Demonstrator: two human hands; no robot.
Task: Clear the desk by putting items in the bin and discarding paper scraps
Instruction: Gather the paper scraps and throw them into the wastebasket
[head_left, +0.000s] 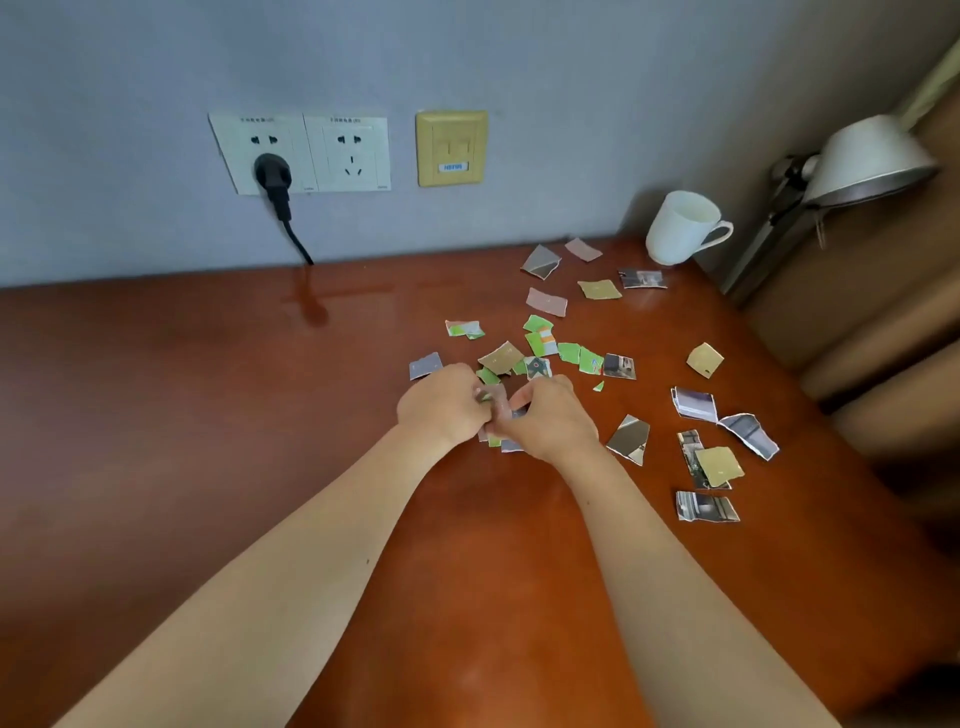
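Where any writing shows in the head view, it is too small or blurred to read: faint print tops the two white wall sockets (301, 153), and a blue-and-white label sits on the yellow wall plate (451, 147). Both hands meet over the red-brown desk (208, 389). The left hand (441, 402) and right hand (550, 415) have their fingers curled closed around a small bunch of paper scraps (493, 400), whose edges poke out between and beneath them. The fingertips themselves are hidden by the knuckles. More torn scraps (540, 338), green, tan and grey, lie scattered just beyond and to the right of the hands. A white mug (680, 228) stands near the wall. A desk lamp (872, 161) sits at the right.
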